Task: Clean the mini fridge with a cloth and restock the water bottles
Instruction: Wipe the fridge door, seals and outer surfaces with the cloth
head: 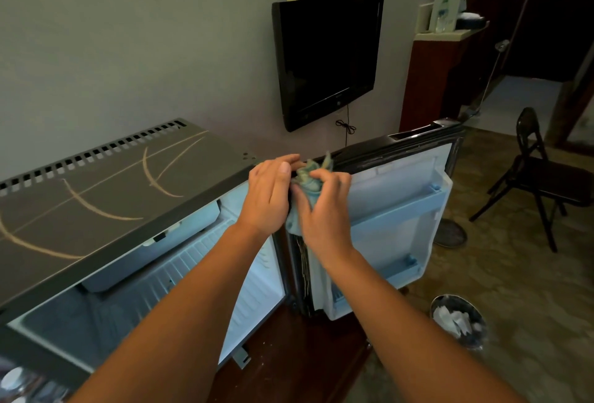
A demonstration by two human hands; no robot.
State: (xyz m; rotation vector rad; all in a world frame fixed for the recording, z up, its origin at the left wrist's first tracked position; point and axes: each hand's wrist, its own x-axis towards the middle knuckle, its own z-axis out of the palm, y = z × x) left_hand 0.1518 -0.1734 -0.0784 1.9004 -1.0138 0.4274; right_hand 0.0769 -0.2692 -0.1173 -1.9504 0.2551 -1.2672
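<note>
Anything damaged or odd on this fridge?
Yes. Pale curved streaks cross the top of the mini fridge, like scratches or wiped dust, and the door seal looks frayed near the hinge.

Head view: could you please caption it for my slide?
Right hand grips a green cloth at the hinge corner of the open mini fridge, left hand resting alongside.

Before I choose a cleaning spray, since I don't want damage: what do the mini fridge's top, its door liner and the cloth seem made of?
Mini fridge top: dark matte sheet, likely painted metal, given the punched vent slots; pale arcs look like scratches.
Door liner: glossy white moulded plastic with formed shelf rails.
Cloth: soft greenish fabric, crumpled in folds.
</note>
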